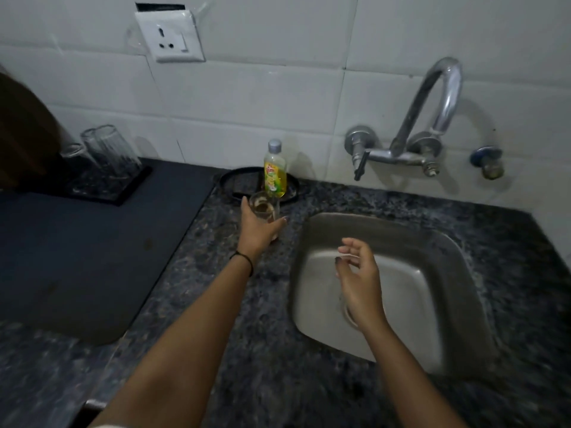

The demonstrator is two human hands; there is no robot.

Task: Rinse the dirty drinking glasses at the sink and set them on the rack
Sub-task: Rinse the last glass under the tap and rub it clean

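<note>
While your left hand (259,230) grips the dirty glass (263,208) just left of the sink (438,251), right hand (360,274) hangs loose over the sink, holding nothing. Risk: hasty lift w/ one hand, and the glass clips the Vim bottle (275,174) back-left of the sink, or the sink rim.

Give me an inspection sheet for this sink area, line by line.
Surface: dark speckled counter with a steel sink set into it; no water seen running.
Job's things: drinking glass upright, left of the sink; upturned glasses on the black rack, far left.
Clutter: dish soap bottle, black ring behind it, dark mat at left.
Hands: left hand grips the drinking glass; right hand over the sink, fingers loosely curled, holding nothing.
Cables: nothing seen.
Surroundings: white tiled wall, tap, socket.
</note>
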